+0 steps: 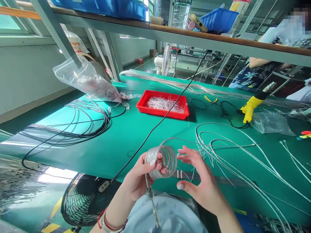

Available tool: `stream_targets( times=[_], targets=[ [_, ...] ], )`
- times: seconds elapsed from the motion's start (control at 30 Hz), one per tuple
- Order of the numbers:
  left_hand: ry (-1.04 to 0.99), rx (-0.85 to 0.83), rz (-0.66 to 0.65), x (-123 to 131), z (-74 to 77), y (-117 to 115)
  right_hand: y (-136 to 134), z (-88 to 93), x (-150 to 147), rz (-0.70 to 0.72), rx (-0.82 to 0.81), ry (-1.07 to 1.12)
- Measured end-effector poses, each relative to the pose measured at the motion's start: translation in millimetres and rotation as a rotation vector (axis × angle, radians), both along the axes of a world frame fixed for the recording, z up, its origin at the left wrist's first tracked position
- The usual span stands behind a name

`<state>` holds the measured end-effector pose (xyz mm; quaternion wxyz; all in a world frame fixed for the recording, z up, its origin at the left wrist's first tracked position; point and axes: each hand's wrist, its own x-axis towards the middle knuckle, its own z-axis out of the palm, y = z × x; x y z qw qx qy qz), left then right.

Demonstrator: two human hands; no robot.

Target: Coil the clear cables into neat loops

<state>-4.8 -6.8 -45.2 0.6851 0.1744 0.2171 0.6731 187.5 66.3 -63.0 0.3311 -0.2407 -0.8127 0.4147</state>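
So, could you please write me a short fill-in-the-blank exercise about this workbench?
The left hand holds a coil of ____. The right hand is held ____ beside it. The tray of cut wires is ____. The heat gun is ____.

Missing words: wire; open; red; yellow.

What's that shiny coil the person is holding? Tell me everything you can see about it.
The coil is a silvery, braided-looking wire wound into several loose loops, forming a short open tube. The left hand grips it, thumb and fingers on its loops, above a green bench. One end leaves the top as a thin strand running right past the right hand; the other drops as a straight tail with a small metal fitting.
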Motion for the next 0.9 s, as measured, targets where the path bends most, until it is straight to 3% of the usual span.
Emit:
stream_targets(
  times=[0.17, 0.3, 0.4, 0.53, 0.63, 0.7, 0.77, 0.9],
  targets=[
    [-0.018, 0.037, -0.061, 6, -1.6, 0, -7, 4.1, -6, 0.039, 0.187, -0.078],
    [-0.032, 0.076, -0.086, 4, -2.4, -5, -7, 3.0, -5, 0.027, 0.257, 0.005],
    [-0.047, 0.109, -0.162, 5, -3.5, -10, 5, -3.1, -6, -0.103, 0.311, 0.006],
    [-0.091, 0.229, -0.25, 3, -6.4, -21, 35, -20.5, -12, -0.189, 0.303, -0.17],
    [-0.178, 0.272, -0.031, -12, -5.6, -26, 57, -32.5, -6, -0.246, 0.229, -0.16],
    [-0.174, 0.151, 0.197, -26, -2.5, -26, 65, -35.5, 3, -0.27, 0.245, -0.127],
    [-0.036, -0.03, 0.359, -37, 1.0, -24, 69, -33.3, 11, -0.278, 0.282, -0.095],
    [0.448, -0.266, 0.488, -38, 3.6, -17, 58, -13.7, 16, -0.211, 0.543, -0.081]
  ],
)
